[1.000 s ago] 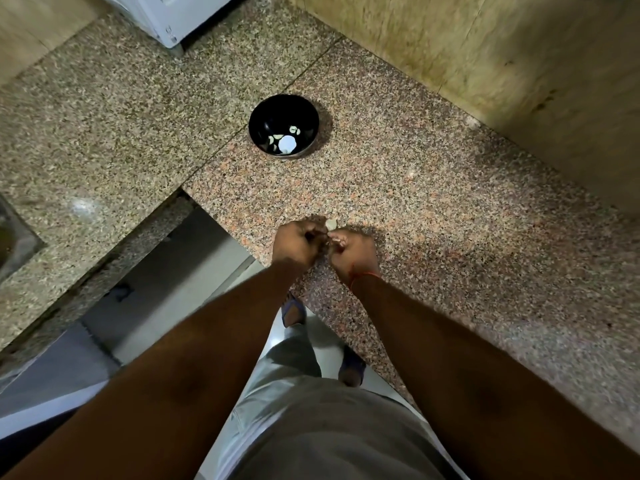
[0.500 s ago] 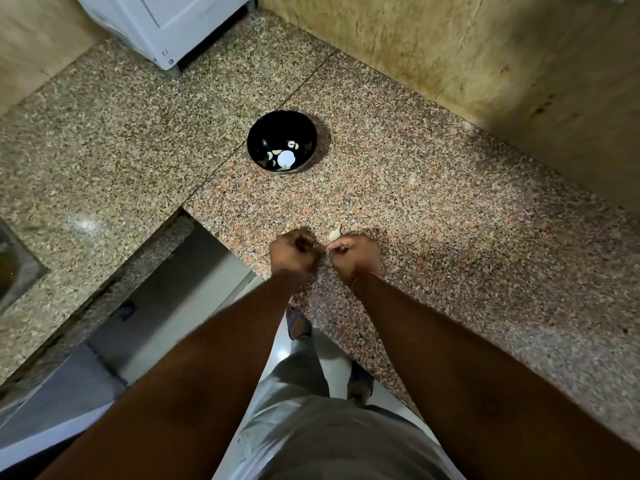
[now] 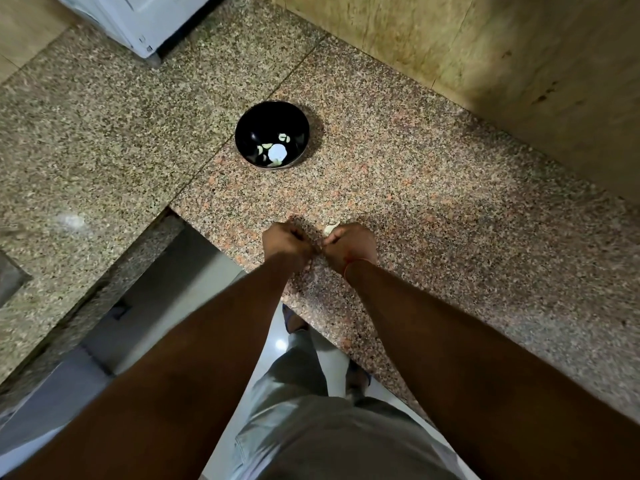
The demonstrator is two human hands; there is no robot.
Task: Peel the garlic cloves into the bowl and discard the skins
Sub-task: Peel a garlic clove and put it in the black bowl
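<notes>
A black bowl [image 3: 272, 112] stands on the granite counter [image 3: 433, 209], with several pale peeled garlic cloves [image 3: 276, 152] in its bottom. Nearer me, by the counter's front edge, my left hand [image 3: 287, 241] and my right hand [image 3: 351, 243] are curled into fists side by side, almost touching. A pale garlic clove [image 3: 330, 228] peeks out above my right hand's fingers, which grip it. My left hand's fingers are closed; anything inside them is hidden.
A white appliance [image 3: 138, 19] stands at the counter's far left corner. A tiled wall [image 3: 502, 64] runs along the back right. The counter has a cut-out step [image 3: 166, 216] at my left, with the floor and my feet below. A sink edge [image 3: 10, 285] shows at far left.
My hands have drawn slightly apart, the left pulling away leftward from the clove. The camera tilted, so the bowl sits lower in view.
</notes>
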